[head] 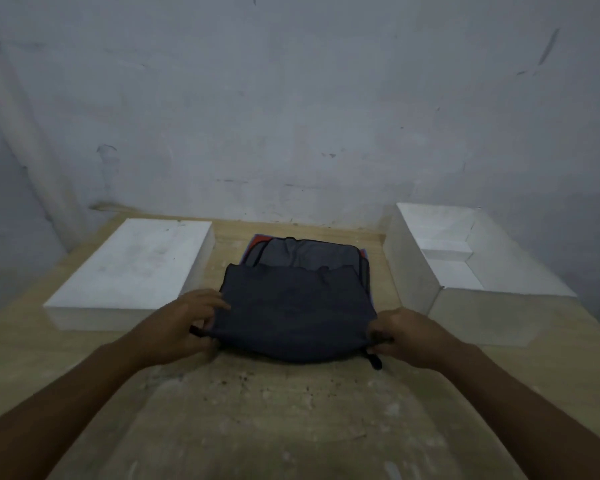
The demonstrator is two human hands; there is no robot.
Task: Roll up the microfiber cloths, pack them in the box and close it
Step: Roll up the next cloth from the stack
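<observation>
**Both hands pinch the near corners of a dark cloth**

Closest in, two bare forearms reach out over the worn, speckled counter [291,427]. The left hand [182,325] and the right hand [407,336] each hold one near corner of a dark grey cloth [295,313]. The left fingers [215,304] curl over its left edge with the corner pinched under them. The right fingers [378,332] are closed round the right corner. Between the two sets of fingers the near hem hangs in a shallow curve.

Beyond the fingers, the far part of the cloth lies on a pile of cloths [309,254]. A lighter grey one is on top, with a red corner and a purple edge showing at the pile's far left.

Left of the left fingers lies a flat white slab [136,265], probably the box lid, though the dim light makes this uncertain. Right of the right fingers stands the open white box [413,271]. A scuffed pale wall [291,116] lies behind it all.
</observation>
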